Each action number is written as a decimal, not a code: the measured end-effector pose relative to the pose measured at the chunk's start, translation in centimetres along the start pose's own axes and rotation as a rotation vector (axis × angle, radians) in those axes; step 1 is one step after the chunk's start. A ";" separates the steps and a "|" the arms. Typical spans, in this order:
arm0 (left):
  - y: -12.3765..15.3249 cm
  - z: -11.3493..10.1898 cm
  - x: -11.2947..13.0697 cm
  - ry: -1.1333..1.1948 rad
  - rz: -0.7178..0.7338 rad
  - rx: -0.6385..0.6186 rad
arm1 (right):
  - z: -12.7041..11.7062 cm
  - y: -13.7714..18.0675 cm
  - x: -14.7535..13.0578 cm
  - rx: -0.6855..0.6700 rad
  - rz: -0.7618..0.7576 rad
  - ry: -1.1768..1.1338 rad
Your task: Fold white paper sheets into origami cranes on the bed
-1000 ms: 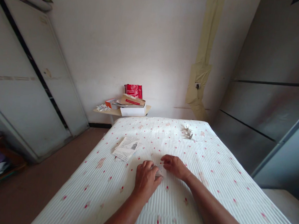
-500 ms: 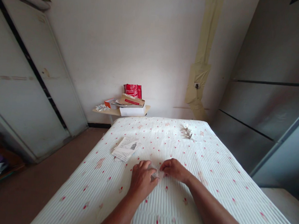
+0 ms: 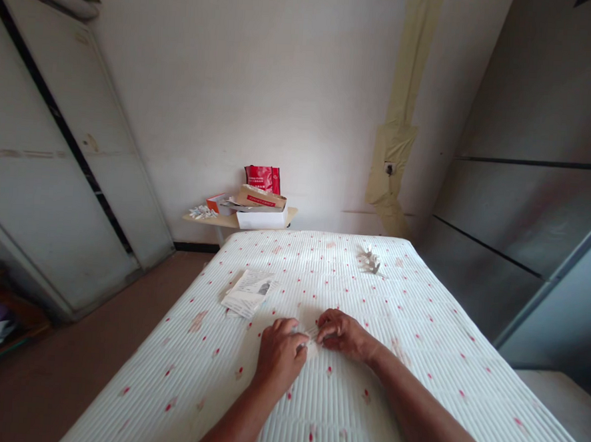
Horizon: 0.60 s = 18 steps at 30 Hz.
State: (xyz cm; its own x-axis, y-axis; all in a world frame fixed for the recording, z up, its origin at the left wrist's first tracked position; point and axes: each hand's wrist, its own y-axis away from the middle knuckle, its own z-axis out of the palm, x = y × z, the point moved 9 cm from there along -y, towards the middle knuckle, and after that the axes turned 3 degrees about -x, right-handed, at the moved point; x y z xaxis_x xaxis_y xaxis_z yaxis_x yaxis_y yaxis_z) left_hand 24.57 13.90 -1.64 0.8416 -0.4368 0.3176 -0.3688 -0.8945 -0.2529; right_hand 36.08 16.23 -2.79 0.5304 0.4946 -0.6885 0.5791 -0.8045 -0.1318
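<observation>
Between my two hands is a small piece of printed paper [image 3: 312, 342], partly hidden by the fingers. My left hand [image 3: 282, 345] is closed on its left side, thumb and fingers pinching it. My right hand [image 3: 341, 334] pinches the right side with curled fingers. Both hands are low over the white quilted bed cover [image 3: 354, 411] with red dots. Up and to the left of my left hand lies a stack of printed paper sheets [image 3: 248, 291]. Farther off on the right rests a little group of folded paper pieces [image 3: 370, 260].
Beyond the bed's far edge, a small table [image 3: 228, 221] holds a white box [image 3: 261, 219], a red bag [image 3: 263, 179] and a heap of white pieces [image 3: 202, 212]. A pale cabinet [image 3: 53, 166] stands left, a grey wardrobe [image 3: 517, 194] right.
My right hand's fingers have curled inward and shifted slightly. The left thumb has moved up a little, and the paper between the hands has changed its shape. The stack has stayed put.
</observation>
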 end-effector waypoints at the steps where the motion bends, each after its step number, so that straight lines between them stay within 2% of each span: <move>1: 0.0 0.1 0.0 0.015 0.011 0.002 | -0.1 0.0 -0.2 0.006 -0.012 -0.011; 5: 0.3 0.3 -0.1 0.058 0.050 0.020 | -0.3 0.0 -0.3 0.008 -0.056 -0.128; 10: 0.7 0.4 0.2 0.055 0.084 0.030 | -0.3 -0.2 1.0 0.025 -0.027 -0.277; 13: 0.8 0.2 0.4 0.048 0.091 0.026 | 0.0 -0.4 1.4 0.038 0.020 -0.245; 18: 0.7 0.2 0.4 0.049 0.064 0.015 | 0.0 -0.8 1.7 0.084 0.162 -0.065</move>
State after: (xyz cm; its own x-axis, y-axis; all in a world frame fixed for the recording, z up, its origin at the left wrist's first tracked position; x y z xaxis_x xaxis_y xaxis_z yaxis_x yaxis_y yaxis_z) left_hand 24.70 13.12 -1.84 0.7961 -0.4973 0.3449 -0.4148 -0.8633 -0.2874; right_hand 36.53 17.74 -3.90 0.5701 0.3363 -0.7496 0.4339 -0.8980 -0.0729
